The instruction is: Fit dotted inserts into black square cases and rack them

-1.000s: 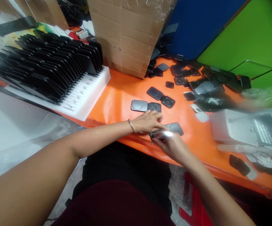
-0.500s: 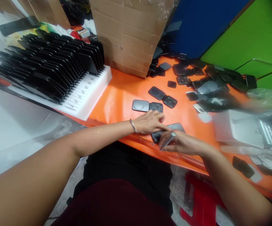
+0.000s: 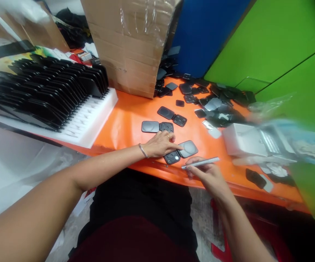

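Note:
My left hand (image 3: pixel 161 144) rests on the orange table (image 3: pixel 127 120) near its front edge, fingers laid flat on a dark two-part piece (image 3: pixel 181 153), a rounded panel joined to a camera-hole plate. My right hand (image 3: pixel 205 173) is just right of it, closed on a thin silver tool (image 3: pixel 201 162) held level, its tip pointing left toward the piece. Two more such dark pieces lie behind my left hand: one (image 3: pixel 157 126) close by and one (image 3: pixel 172 116) farther back.
A white foam rack (image 3: pixel 92 118) with several upright black panels stands at the left. A taped cardboard box (image 3: pixel 131 40) is behind. A heap of dark parts (image 3: pixel 217 100) lies at the back right, by a white box (image 3: pixel 243 140) and a plastic bag (image 3: pixel 293 134).
My right hand has drawn back to the right, off the dark piece, and the silver tool now lies level in it. My left hand still presses the piece. The camera has shifted.

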Demonstrator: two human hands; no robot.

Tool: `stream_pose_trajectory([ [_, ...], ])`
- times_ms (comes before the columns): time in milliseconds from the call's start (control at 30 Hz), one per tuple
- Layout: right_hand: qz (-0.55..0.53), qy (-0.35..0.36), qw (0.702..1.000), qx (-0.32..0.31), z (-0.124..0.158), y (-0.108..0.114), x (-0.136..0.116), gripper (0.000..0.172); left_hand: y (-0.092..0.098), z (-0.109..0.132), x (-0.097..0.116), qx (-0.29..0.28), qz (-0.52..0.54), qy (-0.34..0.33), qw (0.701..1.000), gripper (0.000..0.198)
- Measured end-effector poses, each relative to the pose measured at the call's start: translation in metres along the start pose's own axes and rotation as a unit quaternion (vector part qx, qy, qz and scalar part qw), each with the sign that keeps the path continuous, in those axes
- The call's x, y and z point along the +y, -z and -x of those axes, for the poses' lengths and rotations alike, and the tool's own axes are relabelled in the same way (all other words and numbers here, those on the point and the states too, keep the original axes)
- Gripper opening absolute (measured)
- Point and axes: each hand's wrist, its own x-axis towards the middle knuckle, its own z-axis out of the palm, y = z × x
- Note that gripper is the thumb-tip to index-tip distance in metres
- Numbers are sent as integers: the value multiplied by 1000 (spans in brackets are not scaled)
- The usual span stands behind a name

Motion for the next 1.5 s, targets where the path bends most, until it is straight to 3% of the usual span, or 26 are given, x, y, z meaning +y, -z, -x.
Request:
stream_pose_trajectory([
  [200, -104, 5, 990, 90, 7, -9, 10, 23, 21, 13, 11, -28, 40, -20, 999, 41],
  [400, -246, -8, 954, 173, 0, -2, 25, 25, 37, 25, 13, -80, 64, -51, 993, 51],
  [567, -333, -24, 930, 158, -3, 3, 27, 22, 32, 14, 28, -95, -18, 25, 995, 62],
  [667, -351, -30, 923, 156, -2, 5, 27, 21, 24, 7, 39, -93, -62, 61, 992, 50],
  [833, -355, -33, 922, 152, 0, 6, 25, 24, 22, -8, 39, -39, -29, -16, 999, 22],
  [1067, -373, -35, 916, 140, -1, 6, 28, 24, 56, -7, 14, -164, 62, -164, 971, 37],
  [1167, -366, -32, 921, 133, -1, 6, 28, 24, 62, 4, 6, -171, 50, -131, 975, 47],
  [1300, -349, -32, 927, 136, -2, 6, 28, 25, 53, 16, 3, -127, -4, -71, 989, 43],
  [1500, -332, -25, 935, 122, -3, 6, 29, 22, 41, 10, 7, -116, -37, -100, 987, 45],
])
